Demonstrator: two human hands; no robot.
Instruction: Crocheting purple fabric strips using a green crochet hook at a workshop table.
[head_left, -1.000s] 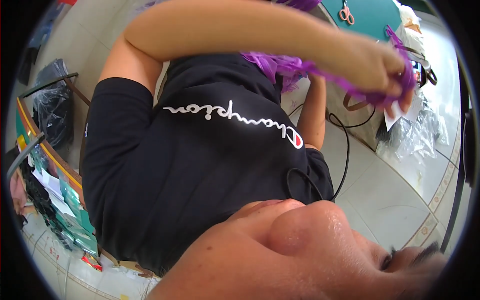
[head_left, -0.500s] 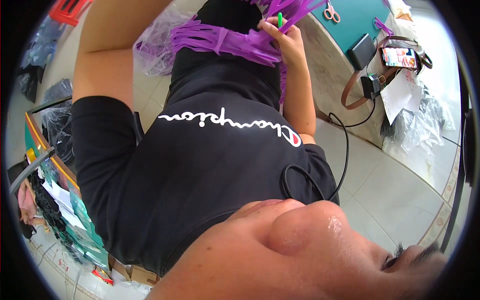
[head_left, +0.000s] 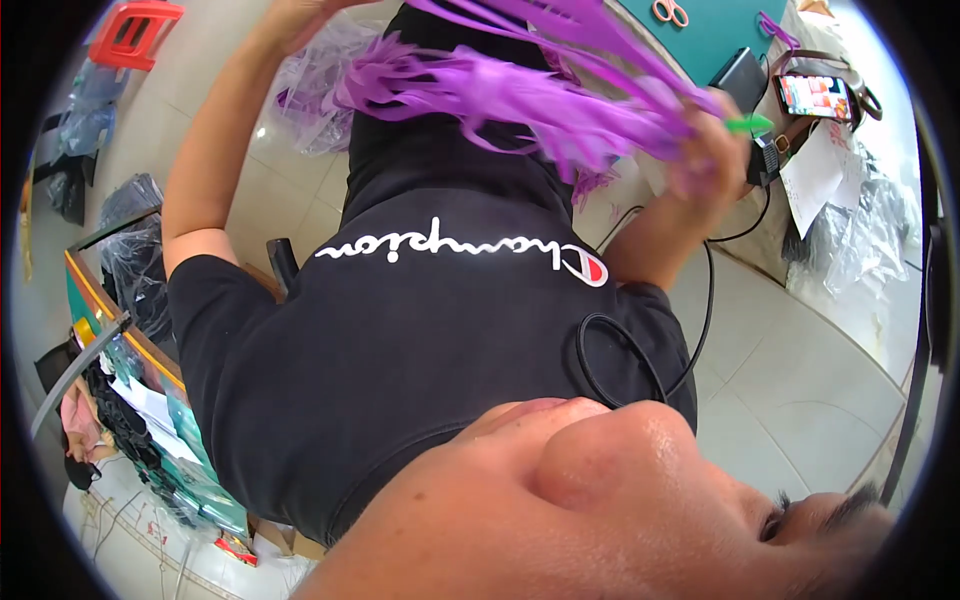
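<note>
A bundle of long purple strips [head_left: 480, 85], thin and flexible like plastic or elastic, lies across my lap over black trousers. More strips stretch in a slant from the upper edge toward my right hand [head_left: 712, 150]. That hand is closed round the strips and smeared by motion. A small green pointed piece [head_left: 748, 124] sticks out of it, too blurred to name. At the upper edge, my left hand [head_left: 312, 12] is partly cut off, and its fingers are out of sight.
A green-topped table [head_left: 655, 40] at upper right bears pink-handled scissors [head_left: 670, 12]. A black box-shaped device [head_left: 738, 75], a lit phone [head_left: 815, 97] and a brown strap lie beyond. Clear plastic bags [head_left: 325, 85] sit by my lap. A red stool [head_left: 135, 35] stands far left.
My right hand has swung right and toward me, drawing the purple strips out. My left hand has come into view at the upper edge, and its arm has moved lower and outward.
</note>
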